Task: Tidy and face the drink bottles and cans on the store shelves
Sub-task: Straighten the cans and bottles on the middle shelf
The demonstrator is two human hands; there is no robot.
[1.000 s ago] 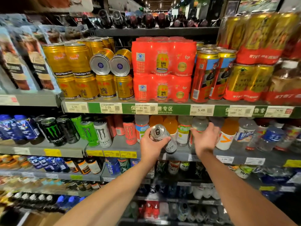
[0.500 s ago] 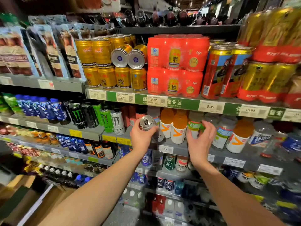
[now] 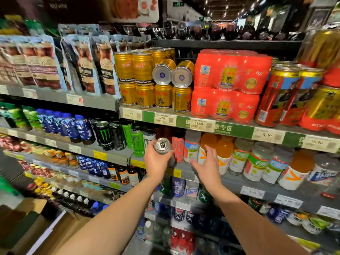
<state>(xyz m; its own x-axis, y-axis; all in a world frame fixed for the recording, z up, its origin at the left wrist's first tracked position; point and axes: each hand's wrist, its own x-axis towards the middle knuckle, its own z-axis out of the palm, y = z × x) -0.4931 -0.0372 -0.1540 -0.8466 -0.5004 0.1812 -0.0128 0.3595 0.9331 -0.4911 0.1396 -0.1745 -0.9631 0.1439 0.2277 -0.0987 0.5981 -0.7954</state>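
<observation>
Silver can (image 3: pixel 162 146) gripped in my left hand (image 3: pixel 156 163), tilted top-out, prob. to slot beside the red can (image 3: pixel 177 148); right hand (image 3: pixel 207 165) fingers spread, empty, near bottles.

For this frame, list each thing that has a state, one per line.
left hand: grips the silver can
silver can: tilted, top toward the camera, off the shelf
right hand: open, fingers spread, holding nothing
two gold cans: lying on their sides atop upright gold cans
red multipacks: stacked two high
orange-cap bottles: upright
</observation>
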